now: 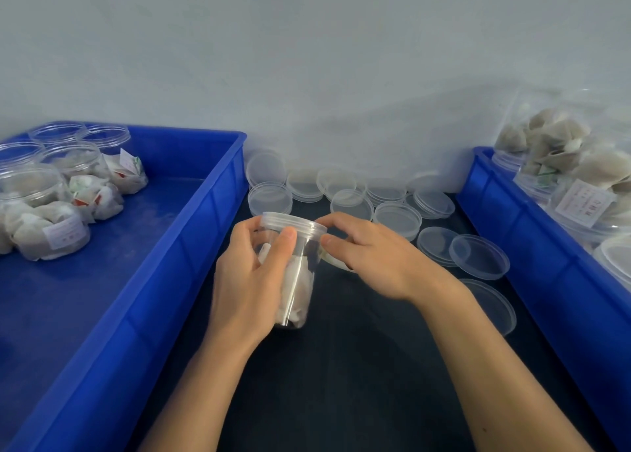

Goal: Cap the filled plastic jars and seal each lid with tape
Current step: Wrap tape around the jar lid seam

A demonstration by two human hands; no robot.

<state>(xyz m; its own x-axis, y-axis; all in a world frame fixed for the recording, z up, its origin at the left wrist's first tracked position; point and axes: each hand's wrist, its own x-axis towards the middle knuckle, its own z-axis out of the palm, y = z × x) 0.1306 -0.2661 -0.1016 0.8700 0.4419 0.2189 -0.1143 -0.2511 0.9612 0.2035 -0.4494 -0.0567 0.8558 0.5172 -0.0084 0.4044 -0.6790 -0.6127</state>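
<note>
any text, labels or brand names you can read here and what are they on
Nothing here can be read.
White label on the jar lying in the left bin: print too blurred.
Red and green tags on the sachets in the left bin: too small.
White label on the bag in the right bin: faint marks, unreadable.
Jar in the hands: no label visible.

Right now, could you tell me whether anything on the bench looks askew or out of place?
The loose lids lie scattered and overlapping on the dark mat, not stacked. In the left bin, several jars lie tipped on their sides.
</note>
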